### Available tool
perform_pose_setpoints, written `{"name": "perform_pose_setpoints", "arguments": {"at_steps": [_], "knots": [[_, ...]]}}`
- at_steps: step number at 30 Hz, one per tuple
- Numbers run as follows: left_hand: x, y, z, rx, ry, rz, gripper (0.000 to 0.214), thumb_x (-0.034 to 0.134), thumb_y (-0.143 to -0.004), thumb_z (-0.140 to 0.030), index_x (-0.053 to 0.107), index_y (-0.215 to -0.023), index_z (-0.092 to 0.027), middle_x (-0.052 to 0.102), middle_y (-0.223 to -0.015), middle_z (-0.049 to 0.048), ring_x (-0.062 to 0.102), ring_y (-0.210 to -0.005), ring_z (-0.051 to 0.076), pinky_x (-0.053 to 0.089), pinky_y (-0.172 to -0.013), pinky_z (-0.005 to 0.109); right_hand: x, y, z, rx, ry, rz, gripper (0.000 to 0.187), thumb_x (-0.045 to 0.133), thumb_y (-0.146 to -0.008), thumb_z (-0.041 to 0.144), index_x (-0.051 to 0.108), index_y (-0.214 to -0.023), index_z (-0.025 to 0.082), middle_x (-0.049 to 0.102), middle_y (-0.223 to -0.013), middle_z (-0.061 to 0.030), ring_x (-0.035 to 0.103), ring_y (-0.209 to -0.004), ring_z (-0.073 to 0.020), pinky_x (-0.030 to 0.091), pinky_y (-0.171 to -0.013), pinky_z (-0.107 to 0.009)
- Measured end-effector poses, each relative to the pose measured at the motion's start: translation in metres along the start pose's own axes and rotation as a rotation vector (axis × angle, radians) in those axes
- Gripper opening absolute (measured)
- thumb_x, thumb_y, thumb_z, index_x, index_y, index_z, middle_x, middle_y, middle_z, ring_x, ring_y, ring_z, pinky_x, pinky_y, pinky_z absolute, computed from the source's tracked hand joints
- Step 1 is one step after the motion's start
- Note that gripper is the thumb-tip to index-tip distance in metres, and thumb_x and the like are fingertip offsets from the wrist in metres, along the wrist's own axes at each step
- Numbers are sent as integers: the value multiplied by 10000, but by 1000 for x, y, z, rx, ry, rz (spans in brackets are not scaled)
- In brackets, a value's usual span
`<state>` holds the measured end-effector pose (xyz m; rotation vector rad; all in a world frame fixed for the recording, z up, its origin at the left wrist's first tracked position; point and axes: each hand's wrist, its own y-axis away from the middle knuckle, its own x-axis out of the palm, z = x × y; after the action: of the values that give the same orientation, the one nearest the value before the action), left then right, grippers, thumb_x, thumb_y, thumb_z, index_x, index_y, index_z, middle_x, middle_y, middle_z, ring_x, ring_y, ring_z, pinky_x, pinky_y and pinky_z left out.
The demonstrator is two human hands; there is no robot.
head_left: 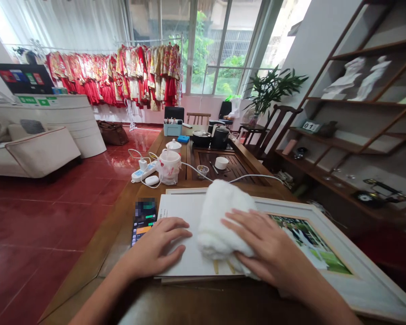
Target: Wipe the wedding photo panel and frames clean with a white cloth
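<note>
A folded white towel [225, 219] lies bunched on a white flat panel [182, 207], covering part of its surface. My right hand [260, 246] grips the towel from the right, fingers over its top and thumb low along its near side. On the panel's left part rests my left hand [164, 246], fingers apart and holding nothing. Part of a gold-coloured marking [216, 267] shows below the towel. Under and to the right of the panel is a light-framed photo [311, 239], partly hidden by my right hand and forearm.
A phone [144, 216] lies left of the panel on the wooden table [122, 221]. Beyond are a plastic-wrapped container [169, 167], a power strip [145, 170], a small white cup [222, 163] and a white cable [257, 176]. Shelves [358, 101] stand at the right.
</note>
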<state>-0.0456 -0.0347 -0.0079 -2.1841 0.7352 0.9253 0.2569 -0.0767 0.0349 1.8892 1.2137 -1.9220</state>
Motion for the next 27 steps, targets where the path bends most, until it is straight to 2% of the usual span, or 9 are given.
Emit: {"name": "perform_pose_setpoints", "arguments": {"at_steps": [3,9,11,15,19,23,27], "knots": [[-1,1,0,10,5,-19,348,547,-916,-190,576,-1257,-257,544,-1319,87,504,-1233,239,401,-1069,401,8,-14,10,10,-67,151,545,584,-819,288,502,-1355,232,575,-1353,-114,505,-1259,-304,321,-1075,-548],[-4,3,-1,0,14,-3,354,571,-898,-183,577,-1246,-248,548,-1303,76,494,-1241,221,380,-1090,378,3,-32,2,10,-150,150,746,627,-761,509,419,-1434,260,445,-1471,-120,407,-1336,-330,201,-1117,-562],[-5,2,-1,-8,17,0,353,588,-895,-204,576,-1245,-246,542,-1308,81,491,-1243,225,381,-1088,381,8,-40,-1,7,-163,173,759,621,-761,549,419,-1438,273,399,-1506,-115,366,-1364,-339,179,-1122,-574],[-4,1,-1,-27,18,7,352,642,-882,-267,584,-1229,-249,546,-1306,83,505,-1229,234,391,-1075,385,24,-50,-7,-7,-218,283,778,625,-743,589,438,-1428,273,411,-1501,-117,319,-1392,-345,168,-1123,-597],[0,-2,1,-41,26,1,359,674,-869,-297,593,-1217,-258,559,-1282,80,520,-1205,236,400,-1060,390,31,-46,-9,-15,-238,286,802,641,-729,575,417,-1443,286,385,-1518,-110,273,-1415,-350,141,-1126,-611],[3,-5,3,-98,30,10,330,676,-870,-300,607,-1192,-280,556,-1283,60,518,-1204,229,393,-1064,393,29,-34,-9,-48,-263,281,818,640,-726,562,390,-1461,306,369,-1532,-88,266,-1417,-369,119,-1125,-633],[3,-6,4,-120,28,22,327,684,-864,-309,612,-1182,-289,553,-1286,45,517,-1203,219,391,-1063,379,24,-19,-5,-90,-247,328,868,624,-725,560,306,-1499,327,302,-1566,-55,233,-1431,-374,110,-1123,-649]]}}
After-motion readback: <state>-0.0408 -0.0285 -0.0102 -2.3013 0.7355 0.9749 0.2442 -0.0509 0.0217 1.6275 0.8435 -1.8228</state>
